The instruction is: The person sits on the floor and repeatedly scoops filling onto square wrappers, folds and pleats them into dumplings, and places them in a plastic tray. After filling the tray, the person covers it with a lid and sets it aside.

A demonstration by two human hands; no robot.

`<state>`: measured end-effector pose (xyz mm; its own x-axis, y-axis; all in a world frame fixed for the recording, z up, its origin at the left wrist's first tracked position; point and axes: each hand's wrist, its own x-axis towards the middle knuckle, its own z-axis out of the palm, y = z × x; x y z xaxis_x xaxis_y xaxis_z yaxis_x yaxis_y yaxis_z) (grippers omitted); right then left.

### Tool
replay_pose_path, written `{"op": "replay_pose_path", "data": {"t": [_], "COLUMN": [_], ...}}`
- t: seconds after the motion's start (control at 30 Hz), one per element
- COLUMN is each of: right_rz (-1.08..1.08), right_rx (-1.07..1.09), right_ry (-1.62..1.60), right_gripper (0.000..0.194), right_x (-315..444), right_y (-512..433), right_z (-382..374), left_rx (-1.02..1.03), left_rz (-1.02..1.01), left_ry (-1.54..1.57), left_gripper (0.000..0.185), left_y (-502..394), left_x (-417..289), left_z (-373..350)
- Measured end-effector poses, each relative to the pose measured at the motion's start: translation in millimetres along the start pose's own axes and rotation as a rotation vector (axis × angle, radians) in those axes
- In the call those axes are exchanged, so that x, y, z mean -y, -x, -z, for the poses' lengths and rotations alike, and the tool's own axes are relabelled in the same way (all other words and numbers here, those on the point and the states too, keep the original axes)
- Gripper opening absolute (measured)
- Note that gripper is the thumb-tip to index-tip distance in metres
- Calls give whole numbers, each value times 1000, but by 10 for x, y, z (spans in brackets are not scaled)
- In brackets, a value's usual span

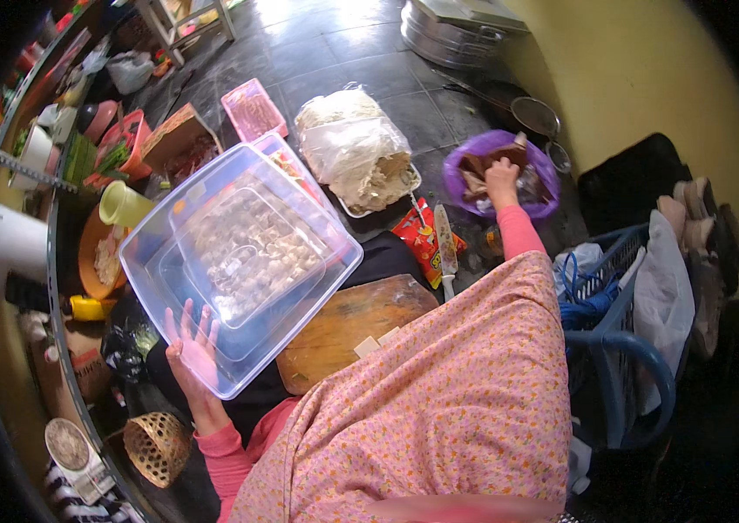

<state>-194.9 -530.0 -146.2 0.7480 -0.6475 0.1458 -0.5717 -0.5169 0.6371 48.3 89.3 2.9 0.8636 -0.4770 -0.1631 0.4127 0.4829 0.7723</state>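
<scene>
My left hand (196, 346) lies under the near left corner of a clear plastic container (258, 353), its spread fingers showing through the plastic. Small pale pieces show through the container's base. Over at the right, my right hand (503, 178) reaches into a bin lined with a purple bag (454, 171) and touches brown material there; whether it grips any is unclear. A wooden cutting board (343, 314) with a few pale flat squares (367, 347) lies before me. Beyond it sits a large mass of dough (360, 150) partly wrapped in plastic. A knife (445, 242) lies beside a red packet (416, 236).
A pink tray (254, 110) and a cardboard box (180, 134) stand beyond the container. Metal shelving (54, 274) runs along the left, near a woven basket (157, 449). A blue plastic basket (611, 353) stands at right; a strainer (535, 116) lies near the wall.
</scene>
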Motion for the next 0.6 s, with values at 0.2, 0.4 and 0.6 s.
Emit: {"op": "replay_pose_path", "data": {"t": [0.2,0.4,0.6], "right_rz": [-58,-265,-402], "right_rx": [504,536,204], "right_ry": [-199,-473,-555], "right_gripper": [37,43,31], "right_x": [-167,-95,-82], "right_y": [-87,-34,33], "right_z": [-193,-139,-83], "left_rx": [-51,-76,-32], "left_rz": [-12,-11,-13], "left_ry": [16,-89,-100], "left_gripper": [81,87,87], "left_y": [-18,10,22], "left_x": [7,3,-5], "left_z": [0,-94,-63]}}
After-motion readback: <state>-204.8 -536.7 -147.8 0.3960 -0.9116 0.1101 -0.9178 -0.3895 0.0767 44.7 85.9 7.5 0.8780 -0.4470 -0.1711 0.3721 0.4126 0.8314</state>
